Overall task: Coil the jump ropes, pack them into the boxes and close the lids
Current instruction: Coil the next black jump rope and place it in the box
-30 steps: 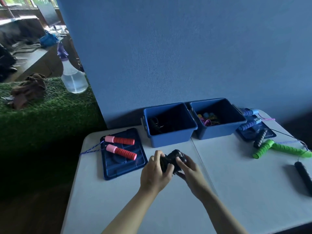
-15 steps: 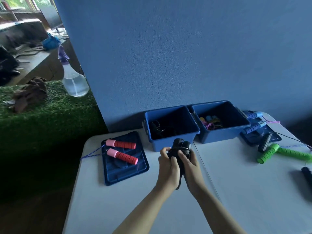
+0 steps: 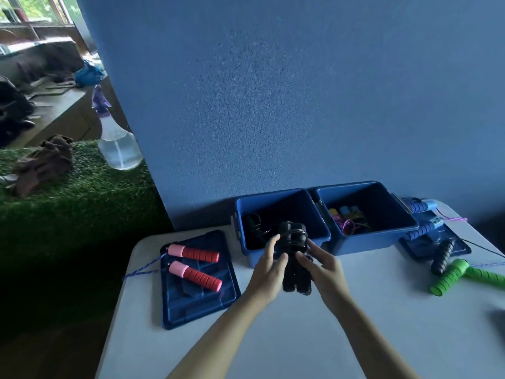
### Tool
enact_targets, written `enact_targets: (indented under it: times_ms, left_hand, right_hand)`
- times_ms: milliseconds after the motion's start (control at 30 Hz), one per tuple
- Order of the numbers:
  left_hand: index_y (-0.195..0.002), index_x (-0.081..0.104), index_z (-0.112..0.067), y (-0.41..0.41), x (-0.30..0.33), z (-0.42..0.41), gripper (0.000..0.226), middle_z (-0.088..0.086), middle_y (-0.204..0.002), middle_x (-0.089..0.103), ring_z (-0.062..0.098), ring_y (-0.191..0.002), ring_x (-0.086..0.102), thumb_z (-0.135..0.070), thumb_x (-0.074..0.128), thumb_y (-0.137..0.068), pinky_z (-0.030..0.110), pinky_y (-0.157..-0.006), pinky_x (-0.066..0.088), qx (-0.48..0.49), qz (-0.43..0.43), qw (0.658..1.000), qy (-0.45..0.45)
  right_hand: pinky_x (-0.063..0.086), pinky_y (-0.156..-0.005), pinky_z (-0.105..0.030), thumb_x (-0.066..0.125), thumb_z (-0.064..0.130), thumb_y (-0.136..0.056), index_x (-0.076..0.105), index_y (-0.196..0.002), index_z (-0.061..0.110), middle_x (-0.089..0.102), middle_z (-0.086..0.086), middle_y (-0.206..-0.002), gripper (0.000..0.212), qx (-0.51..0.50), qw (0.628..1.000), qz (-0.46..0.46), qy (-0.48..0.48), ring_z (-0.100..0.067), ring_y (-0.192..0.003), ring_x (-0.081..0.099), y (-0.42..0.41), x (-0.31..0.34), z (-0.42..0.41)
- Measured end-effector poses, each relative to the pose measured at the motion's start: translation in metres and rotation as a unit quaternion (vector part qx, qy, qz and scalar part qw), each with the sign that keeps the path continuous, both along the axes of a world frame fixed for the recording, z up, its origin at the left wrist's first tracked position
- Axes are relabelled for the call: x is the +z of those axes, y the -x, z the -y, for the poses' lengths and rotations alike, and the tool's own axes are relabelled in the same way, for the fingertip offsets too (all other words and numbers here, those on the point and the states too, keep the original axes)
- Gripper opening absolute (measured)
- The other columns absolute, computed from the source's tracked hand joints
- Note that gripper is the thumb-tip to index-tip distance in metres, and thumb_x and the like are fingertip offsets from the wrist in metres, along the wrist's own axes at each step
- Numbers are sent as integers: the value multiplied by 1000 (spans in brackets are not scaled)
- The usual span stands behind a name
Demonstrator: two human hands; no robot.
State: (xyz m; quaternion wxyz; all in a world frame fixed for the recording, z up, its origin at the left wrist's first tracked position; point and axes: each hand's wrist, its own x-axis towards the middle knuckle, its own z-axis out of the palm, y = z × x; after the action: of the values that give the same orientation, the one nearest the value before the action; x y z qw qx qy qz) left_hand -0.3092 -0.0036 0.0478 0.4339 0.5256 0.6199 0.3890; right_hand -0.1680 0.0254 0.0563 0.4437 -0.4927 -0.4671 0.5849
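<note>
Since half a second ago, both hands have tilted the black bundle [image 3: 294, 258] more upright and loosened around it, and it sits now just before the near wall of the left box [image 3: 284, 212].

I judge that I am at the packing step: this rope looks already coiled around its two handles, and it must go next into the left box, where something dark lies already at the bottom. That move calls for lifting the bundle over the near rim and lowering it without letting the coil open.

My left hand [image 3: 269, 272] touches the left side of the bundle with the fingers [image 3: 273, 243] almost straight and a little spread; the thumb lies on the front. My right hand [image 3: 326, 272] supports the right side with the fingers relaxed and slightly apart, not closed around it.

Along the back edge of the table [image 3: 300, 343] stand the two boxes, both open. One lid [image 3: 196, 280] lies near the left edge with the red rope [image 3: 194, 262] on it.
</note>
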Motion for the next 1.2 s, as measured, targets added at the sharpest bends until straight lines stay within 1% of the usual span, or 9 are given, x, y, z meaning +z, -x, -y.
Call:
enact_targets:
  times_ms: [67,133,233,367,467,633,767,967,1200]
  left_hand:
    - [-144,33,-34,11,3,-15,49,2,-136,47,14,-124,47,-37,46,-97,23,-100,35,-2,-49,999,-17]
    - [-146,35,-22,26,-2,-27,50,4,-138,43,16,-128,42,-28,48,-99,19,-100,31,14,-145,988,-51]
    - [-147,31,-13,49,-19,-43,54,12,-146,33,27,-135,32,-28,47,-98,33,-110,29,-13,-292,955,-48]
    - [-151,18,-17,63,-42,-62,60,12,-158,11,29,-144,14,-40,37,-99,45,-116,17,-22,-419,908,-1]
    - [-153,11,-17,64,-54,-68,64,8,-161,-2,24,-148,1,-44,33,-99,43,-118,7,-22,-430,903,2]
    - [-153,7,-13,64,-66,-75,82,6,-160,-14,24,-148,-7,-58,7,-85,38,-117,-2,3,-420,907,-15]
    - [-152,15,-8,64,-76,-76,81,4,-160,-9,23,-148,-3,-55,12,-86,35,-115,-3,19,-403,914,-40]
    - [-152,19,-10,64,-79,-77,78,5,-161,-5,23,-148,-1,-56,16,-88,44,-116,1,21,-401,915,-38]
    - [-152,18,-16,66,-84,-78,81,1,-161,-11,20,-148,-3,-61,11,-85,54,-116,4,10,-397,918,-12]
  right_hand:
    - [51,-62,-23,71,22,-82,66,-113,27,71,4,-87,31,-17,998,51,-18,-9,-68,63,-3,1,-22]
    - [48,-60,-30,72,41,-73,65,-118,25,68,4,-81,48,-41,991,125,-38,-11,-63,58,-5,-1,-49]
    - [45,-77,-27,73,31,-78,61,-124,24,70,1,-88,48,-93,959,259,-70,-14,-83,63,-5,4,-90]
    - [40,-81,-26,68,26,-84,55,-130,12,67,-13,-112,50,-79,914,382,-107,-28,-104,61,3,6,-133]
    - [39,-81,-26,70,20,-82,58,-125,7,68,-13,-111,47,-29,891,431,-143,-27,-102,61,6,-11,-153]
    - [39,-100,-30,70,15,-81,50,-133,4,53,-10,-136,57,50,862,479,-161,-26,-121,53,17,-39,-167]
    - [38,-102,-33,67,18,-85,43,-137,5,42,-16,-144,59,75,842,516,-141,-30,-127,47,24,-52,-173]
    - [47,-87,-35,56,26,-93,32,-144,12,29,-5,-153,58,109,767,622,-116,-30,-118,54,30,-62,-174]
    - [46,-91,-34,49,20,-95,23,-147,14,20,-8,-156,59,204,696,687,-48,-29,-122,48,41,-67,-177]
